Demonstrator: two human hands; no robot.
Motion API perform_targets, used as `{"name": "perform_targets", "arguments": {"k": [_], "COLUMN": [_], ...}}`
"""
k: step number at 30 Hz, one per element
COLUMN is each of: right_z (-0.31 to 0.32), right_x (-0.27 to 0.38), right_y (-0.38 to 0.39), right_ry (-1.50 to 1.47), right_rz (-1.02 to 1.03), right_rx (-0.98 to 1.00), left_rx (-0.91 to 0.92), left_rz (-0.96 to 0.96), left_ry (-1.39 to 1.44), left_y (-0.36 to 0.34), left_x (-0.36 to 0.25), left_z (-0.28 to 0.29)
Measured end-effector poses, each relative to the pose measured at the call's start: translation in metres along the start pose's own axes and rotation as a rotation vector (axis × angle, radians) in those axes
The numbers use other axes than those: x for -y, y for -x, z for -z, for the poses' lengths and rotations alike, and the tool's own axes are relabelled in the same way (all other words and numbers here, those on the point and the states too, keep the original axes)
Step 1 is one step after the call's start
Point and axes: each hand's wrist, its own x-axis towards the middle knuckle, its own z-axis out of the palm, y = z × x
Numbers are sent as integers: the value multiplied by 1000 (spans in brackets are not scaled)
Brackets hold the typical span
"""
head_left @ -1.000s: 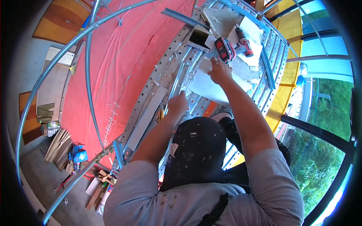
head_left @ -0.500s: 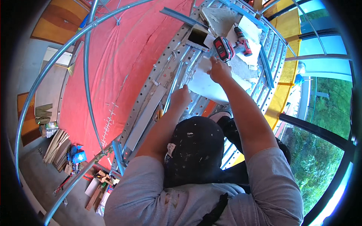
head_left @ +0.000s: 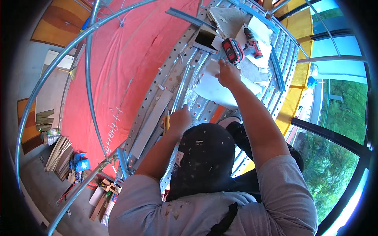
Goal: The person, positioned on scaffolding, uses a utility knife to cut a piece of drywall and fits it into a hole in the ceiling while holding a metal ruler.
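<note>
A white board (head_left: 210, 87) with a smooth face lies on the perforated metal platform, in front of my body. My right hand (head_left: 229, 74) is on its far part, the fingers bent at the board and the thumb toward the left. My left hand (head_left: 181, 120) is curled, back upward, just left of the board over the metal slats. Its fingertips are mostly hidden, and what they hold does not show. A small yellow-orange item (head_left: 167, 121) sits right beside that hand. Beyond my right hand stands a red and black power tool battery (head_left: 233, 51), next to a cordless drill (head_left: 252, 42).
An open box-shaped piece (head_left: 205, 39) and board offcuts (head_left: 226, 21) lie at the far end. Metal channels (head_left: 277, 69) lie around. Scaffold tubes (head_left: 91, 70) rise at left, before red sheeting (head_left: 130, 59). The platform edge drops to a cluttered floor (head_left: 47, 188).
My left hand has drawn back toward my body and slightly left, away from the board's left edge. My right hand stays in place on the board.
</note>
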Motion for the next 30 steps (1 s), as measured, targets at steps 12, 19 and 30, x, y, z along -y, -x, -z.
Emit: {"name": "perform_targets", "arguments": {"k": [12,19,30], "right_z": [7,1,-5], "right_x": [-10,19,19], "right_y": [0,1,7], "right_ry": [21,-44,-45], "right_rz": [-56,11,34], "right_rx": [30,40,-3], "left_rx": [61,-17,-53], "left_rz": [-28,32,-7], "left_ry": [-13,-30,-21], "left_y": [-13,-66,-65], "left_x": [-2,1,5], "left_z": [2,-2,-2]}}
